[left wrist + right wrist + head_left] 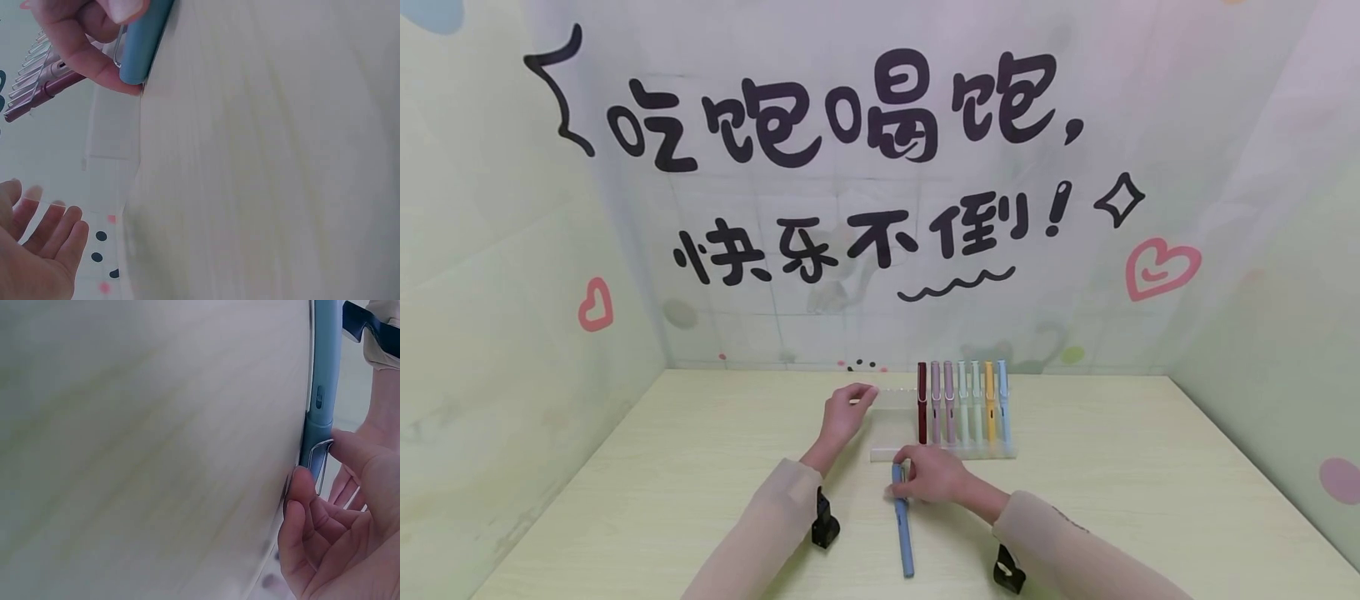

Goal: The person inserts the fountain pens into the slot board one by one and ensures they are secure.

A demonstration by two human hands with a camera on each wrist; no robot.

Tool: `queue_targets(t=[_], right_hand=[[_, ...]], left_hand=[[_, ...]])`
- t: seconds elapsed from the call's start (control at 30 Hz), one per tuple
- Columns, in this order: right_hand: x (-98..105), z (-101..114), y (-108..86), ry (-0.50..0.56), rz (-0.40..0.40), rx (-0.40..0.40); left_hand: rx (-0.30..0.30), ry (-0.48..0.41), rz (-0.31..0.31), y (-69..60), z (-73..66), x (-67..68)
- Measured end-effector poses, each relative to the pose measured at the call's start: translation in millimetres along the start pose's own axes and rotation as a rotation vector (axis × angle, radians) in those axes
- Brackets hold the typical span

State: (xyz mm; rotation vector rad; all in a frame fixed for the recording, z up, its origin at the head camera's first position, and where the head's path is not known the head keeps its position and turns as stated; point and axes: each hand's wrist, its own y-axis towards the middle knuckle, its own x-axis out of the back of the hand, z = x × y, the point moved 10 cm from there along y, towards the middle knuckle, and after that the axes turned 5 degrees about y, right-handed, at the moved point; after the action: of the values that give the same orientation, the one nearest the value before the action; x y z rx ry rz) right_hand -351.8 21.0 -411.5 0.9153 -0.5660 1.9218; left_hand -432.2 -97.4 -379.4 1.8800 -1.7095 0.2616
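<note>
A blue-grey pen [903, 533] with a wire clip is on the table in front of a clear pen stand [891, 454]. My right hand [934, 473] pinches it by its clipped cap end, thumb and fingertips on either side. In the right wrist view the pen [325, 369] lies along the table surface, its clip facing the fingers. My left hand [844, 414] holds the upper left corner of the stand between thumb and fingers; in the left wrist view, the clear edge crosses the fingertips of this hand [47, 250].
Several pens stand side by side in the stand's right part: a dark red pen [922, 408], purple ones, pale green ones, a yellow pen [991, 408] and a light blue pen [1003, 400]. Behind the stand rises a printed backdrop [820, 333] at the table's far edge.
</note>
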Motion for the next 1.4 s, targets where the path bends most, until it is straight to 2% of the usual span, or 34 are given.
queue_targets(t=[0.27, 0.5, 0.7, 1.0, 1.17, 1.4], right_hand=[[-1.6, 2.3, 0.6, -0.030, -0.018, 0.039], [0.5, 0.4, -0.8, 0.054, -0.027, 0.037], [5.7, 0.6, -0.9, 0.109, -0.047, 0.090], [6.7, -2.4, 0.4, 0.197, -0.021, 0.124], [7.5, -6.4, 0.6, 0.225, -0.012, 0.098], [5.7, -15.7, -0.4, 0.382, 0.042, 0.007]], left_hand=[[-0.004, 0.001, -0.005, 1.3, 0.8, -0.4], [-0.005, 0.002, -0.009, 0.3, 1.3, -0.9], [-0.006, 0.004, -0.011, -0.8, 2.0, -1.0], [-0.007, 0.005, -0.010, -0.4, 2.7, -1.8], [-0.002, 0.001, -0.010, -0.3, 3.1, -1.9], [-0.003, 0.003, -0.009, 0.9, 2.7, -1.8]])
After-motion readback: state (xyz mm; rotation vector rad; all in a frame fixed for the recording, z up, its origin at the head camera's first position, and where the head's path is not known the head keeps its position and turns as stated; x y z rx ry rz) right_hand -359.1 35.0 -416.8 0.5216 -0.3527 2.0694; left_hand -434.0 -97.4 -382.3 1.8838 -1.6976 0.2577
